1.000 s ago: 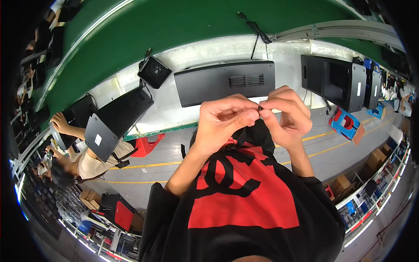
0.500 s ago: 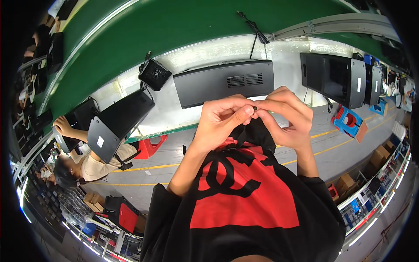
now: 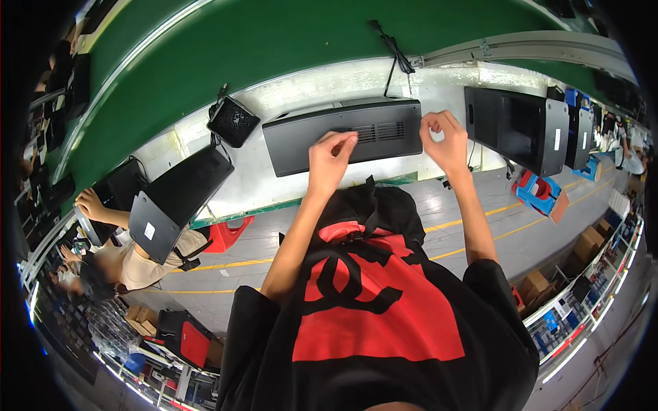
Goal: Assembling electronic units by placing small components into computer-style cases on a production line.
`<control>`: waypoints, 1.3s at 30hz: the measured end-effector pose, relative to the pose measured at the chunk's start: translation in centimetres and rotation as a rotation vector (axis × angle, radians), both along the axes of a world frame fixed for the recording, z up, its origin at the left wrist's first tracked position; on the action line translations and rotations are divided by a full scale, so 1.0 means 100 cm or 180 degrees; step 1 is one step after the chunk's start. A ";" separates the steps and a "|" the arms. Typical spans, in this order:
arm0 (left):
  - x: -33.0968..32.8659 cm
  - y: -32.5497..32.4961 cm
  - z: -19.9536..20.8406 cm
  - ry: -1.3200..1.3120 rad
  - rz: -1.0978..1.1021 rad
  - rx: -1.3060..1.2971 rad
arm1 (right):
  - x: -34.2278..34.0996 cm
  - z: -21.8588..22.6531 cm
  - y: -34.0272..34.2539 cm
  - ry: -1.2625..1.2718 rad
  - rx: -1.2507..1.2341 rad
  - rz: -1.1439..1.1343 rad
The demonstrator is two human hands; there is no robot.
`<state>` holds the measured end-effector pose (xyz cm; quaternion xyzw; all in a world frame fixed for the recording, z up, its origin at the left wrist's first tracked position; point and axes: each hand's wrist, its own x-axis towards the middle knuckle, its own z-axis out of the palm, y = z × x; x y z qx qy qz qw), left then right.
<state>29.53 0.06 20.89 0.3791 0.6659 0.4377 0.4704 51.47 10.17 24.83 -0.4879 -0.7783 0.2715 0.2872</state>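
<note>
A long black metal housing [image 3: 301,145] with two slotted vent patches lies on the pale bench before me. My left hand [image 3: 329,163] is in front of its near face, thumb and forefinger pinched just left of the vents. Whatever those fingertips hold, if anything, is too small to make out. By the housing's right end, my right hand [image 3: 447,142] is raised with thumb and fingers curled into a ring, tips together. What sits between them is hidden. The two hands are apart, and I cannot tell whether either touches the housing.
A black open box [image 3: 234,122] with a cable stands left of the housing, and a coiled black cable [image 3: 395,51] lies on the green surface behind. More black housings [image 3: 515,130] stand right and left. A co-worker [image 3: 147,264] sits at left. Stools [image 3: 540,195] stand beyond the bench.
My hands were together at a small dark piece in front of the housing. They have separated and moved forward, the left toward the vents and the right to the housing's right end.
</note>
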 end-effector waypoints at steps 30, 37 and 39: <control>-0.019 -0.009 0.042 -0.2656 0.0628 0.0016 | 0.008 -0.064 0.083 -0.1274 -0.1750 0.0428; -0.026 -0.040 0.134 -0.4023 0.0244 0.0950 | -0.060 0.086 -0.008 0.1033 -0.1135 0.0070; -0.028 -0.043 0.136 -0.4073 0.0128 0.1076 | -0.081 0.125 -0.041 0.1511 -0.0895 0.0384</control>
